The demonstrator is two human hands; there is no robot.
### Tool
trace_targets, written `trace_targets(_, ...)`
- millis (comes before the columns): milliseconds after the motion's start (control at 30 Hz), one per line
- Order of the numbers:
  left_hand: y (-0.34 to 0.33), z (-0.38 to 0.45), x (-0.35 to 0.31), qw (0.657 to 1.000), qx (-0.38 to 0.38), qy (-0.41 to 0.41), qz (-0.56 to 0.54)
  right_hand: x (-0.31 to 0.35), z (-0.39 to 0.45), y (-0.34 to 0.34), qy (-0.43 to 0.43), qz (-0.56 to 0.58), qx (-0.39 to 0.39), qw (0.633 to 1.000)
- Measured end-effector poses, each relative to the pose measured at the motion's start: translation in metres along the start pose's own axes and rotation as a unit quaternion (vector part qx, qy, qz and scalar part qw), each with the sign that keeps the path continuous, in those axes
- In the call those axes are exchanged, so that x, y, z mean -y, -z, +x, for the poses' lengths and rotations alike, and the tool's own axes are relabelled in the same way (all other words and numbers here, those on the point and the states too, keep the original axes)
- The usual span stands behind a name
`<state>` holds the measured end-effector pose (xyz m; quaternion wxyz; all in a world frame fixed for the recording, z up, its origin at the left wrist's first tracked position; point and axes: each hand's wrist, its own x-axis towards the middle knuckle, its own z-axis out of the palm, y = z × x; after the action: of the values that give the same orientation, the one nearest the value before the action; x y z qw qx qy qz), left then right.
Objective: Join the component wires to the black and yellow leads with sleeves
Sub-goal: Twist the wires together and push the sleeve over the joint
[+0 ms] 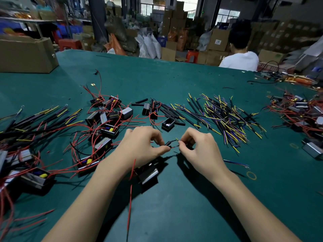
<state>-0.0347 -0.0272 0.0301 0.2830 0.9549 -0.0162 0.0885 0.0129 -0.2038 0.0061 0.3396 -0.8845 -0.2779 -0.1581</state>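
**Splice in progress, large backlog left**

A short black sleeve [168, 143] is pinched by the left hand [142, 145]; wire ends [176, 146] are pinched by the right hand [197, 145] above the bench [174, 75]. Joint judged unfinished. Unused leads [225, 117] piled right; components [106, 119] left.

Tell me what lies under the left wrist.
Under the left hand and its wrist, a black component with a shiny metal edge shows on the green table, red wires trailing toward the viewer. The wrist covers its far part, so the wires' attachment stays hidden.
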Motion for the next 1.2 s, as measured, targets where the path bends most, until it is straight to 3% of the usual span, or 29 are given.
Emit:
trace_targets(100,0.0,0.002,-0.002,1.0,0.0,-0.012,-0.02,-0.002,0.001,0.0,0.031,-0.024,0.001,0.999)
trace_targets(300,-0.008,0.001,-0.005,0.994,-0.083,-0.054,-0.036,-0.004,0.002,0.004,0.11,-0.062,-0.028,0.992)
trace_targets(433,-0.011,0.002,-0.002,0.988,-0.086,-0.129,0.01,-0.009,0.005,0.005,0.133,-0.051,-0.029,0.989)
trace_targets(600,-0.016,0.004,-0.001,0.981,-0.09,-0.161,0.062,-0.014,0.008,0.006,0.159,-0.024,0.001,0.987)
trace_targets(900,-0.016,0.002,-0.002,0.986,-0.102,-0.133,-0.004,-0.026,0.011,0.025,-0.002,0.106,0.121,0.987)
trace_targets(1033,-0.016,0.002,-0.003,0.986,-0.103,-0.135,-0.006,-0.027,0.012,0.03,0.0,0.109,0.106,0.988)
trace_targets(1200,-0.019,0.001,-0.003,0.985,-0.098,-0.141,-0.025,-0.026,0.011,0.028,0.046,0.021,0.093,0.994)
